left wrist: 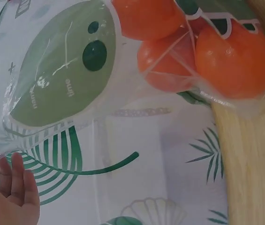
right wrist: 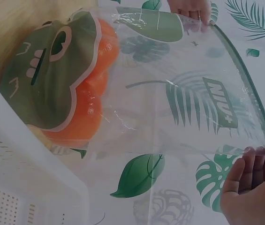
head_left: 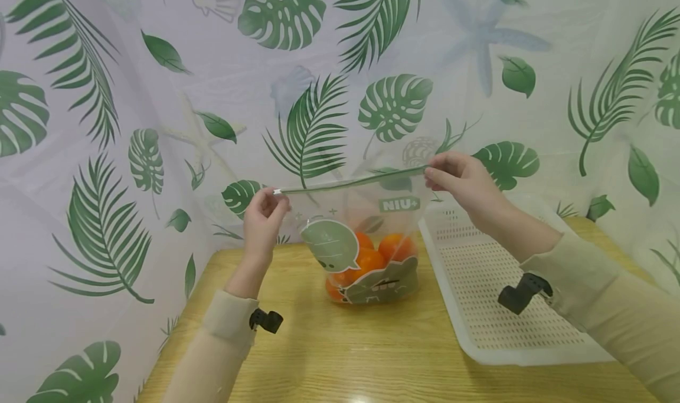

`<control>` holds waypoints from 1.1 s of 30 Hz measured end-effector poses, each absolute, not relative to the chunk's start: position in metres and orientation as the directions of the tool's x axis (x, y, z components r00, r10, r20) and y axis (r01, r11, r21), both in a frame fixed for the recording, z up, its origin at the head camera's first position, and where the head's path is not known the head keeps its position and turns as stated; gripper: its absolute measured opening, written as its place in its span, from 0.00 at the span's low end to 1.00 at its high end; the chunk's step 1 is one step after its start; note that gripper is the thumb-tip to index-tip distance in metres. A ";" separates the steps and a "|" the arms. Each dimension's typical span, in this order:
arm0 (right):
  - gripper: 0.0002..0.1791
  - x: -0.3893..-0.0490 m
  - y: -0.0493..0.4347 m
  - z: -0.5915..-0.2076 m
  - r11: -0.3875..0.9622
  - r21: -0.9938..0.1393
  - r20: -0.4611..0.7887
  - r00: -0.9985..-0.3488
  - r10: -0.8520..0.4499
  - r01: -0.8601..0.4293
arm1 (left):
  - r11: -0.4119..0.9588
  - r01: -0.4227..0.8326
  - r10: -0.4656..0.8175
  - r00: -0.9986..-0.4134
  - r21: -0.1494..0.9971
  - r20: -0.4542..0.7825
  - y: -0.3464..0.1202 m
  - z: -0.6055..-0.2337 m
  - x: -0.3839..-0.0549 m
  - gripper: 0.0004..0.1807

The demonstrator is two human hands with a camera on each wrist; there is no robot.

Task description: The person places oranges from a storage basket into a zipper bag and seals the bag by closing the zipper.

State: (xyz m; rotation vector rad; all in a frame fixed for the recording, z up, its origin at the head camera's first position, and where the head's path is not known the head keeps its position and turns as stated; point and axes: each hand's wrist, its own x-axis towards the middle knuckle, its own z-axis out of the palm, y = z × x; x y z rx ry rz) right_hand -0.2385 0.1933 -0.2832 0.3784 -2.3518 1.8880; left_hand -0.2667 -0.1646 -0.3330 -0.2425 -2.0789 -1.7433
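A clear zip bag (head_left: pixel 340 211) with green cartoon prints stands upright on the table, its green zip strip stretched straight across the top. Several oranges (head_left: pixel 366 265) fill its lower part; in the left wrist view they (left wrist: pixel 235 61) show through the plastic. My left hand (head_left: pixel 264 217) pinches the top left corner, beside a small white slider (head_left: pixel 277 192) on the strip. At the opposite top corner, my right hand (head_left: pixel 467 182) pinches the strip's end between thumb and fingers. The right wrist view shows the bag (right wrist: pixel 170 84) spread taut between both hands.
To the right of the bag lies a white perforated plastic basket (head_left: pixel 464 332), partly under my right forearm. The wooden table (head_left: pixel 340 356) reaches back to a leaf-patterned cloth (head_left: pixel 340 55). Both wrists carry small black cameras.
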 end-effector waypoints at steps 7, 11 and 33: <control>0.06 -0.240 0.192 -0.287 0.128 -0.954 0.250 -0.955 -0.158 -0.271 | 0.142 0.343 -0.072 -0.932 0.929 0.355 -0.159 -0.353 -0.268 0.12; 0.05 -0.240 0.192 -0.287 0.117 -0.958 0.241 -0.958 -0.158 -0.260 | 0.083 0.339 -0.052 -0.938 0.937 0.344 -0.156 -0.359 -0.266 0.12; 0.09 -0.243 0.194 -0.298 0.203 -0.947 0.223 -0.965 -0.141 -0.249 | 0.018 0.383 -0.076 -0.920 0.924 0.383 -0.149 -0.372 -0.265 0.07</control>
